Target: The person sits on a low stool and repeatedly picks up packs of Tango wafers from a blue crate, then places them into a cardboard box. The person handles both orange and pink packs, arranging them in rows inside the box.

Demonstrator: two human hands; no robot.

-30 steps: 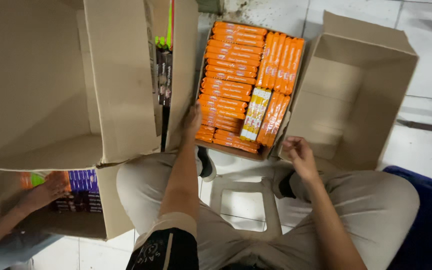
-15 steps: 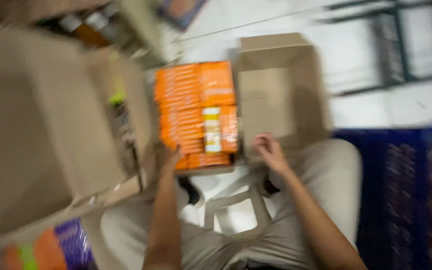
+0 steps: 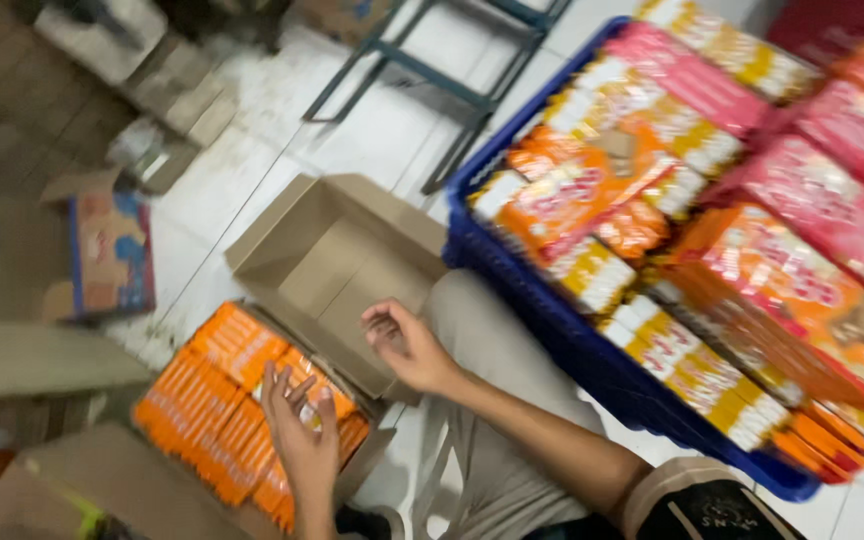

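Open cardboard carton (image 3: pixel 252 400) on the floor at about 8 o'clock in view, packed tight with flat orange packets (image 3: pixel 214 400) standing on edge in rows. Its far flap (image 3: pixel 337 265) is folded back toward 11 o'clock.

Left hand (image 3: pixel 302 430) hovers over the near rows, fingers spread and holding nothing; whether the fingertips touch the packets cannot be told through the motion blur. Right hand (image 3: pixel 407 345) sits near the flap's edge, fingers loosely curled and empty.

Handling, as judged: single packets look light, thin and glossy, probably slippery and easily creased. Best taken several at once, pinched across the flat faces from the top edges. The full carton would likely be heavy; its walls are stiff enough to lift from beneath the corners.

Blue plastic crate (image 3: pixel 552 330) at 3 o'clock holds pink, orange and yellow packs.
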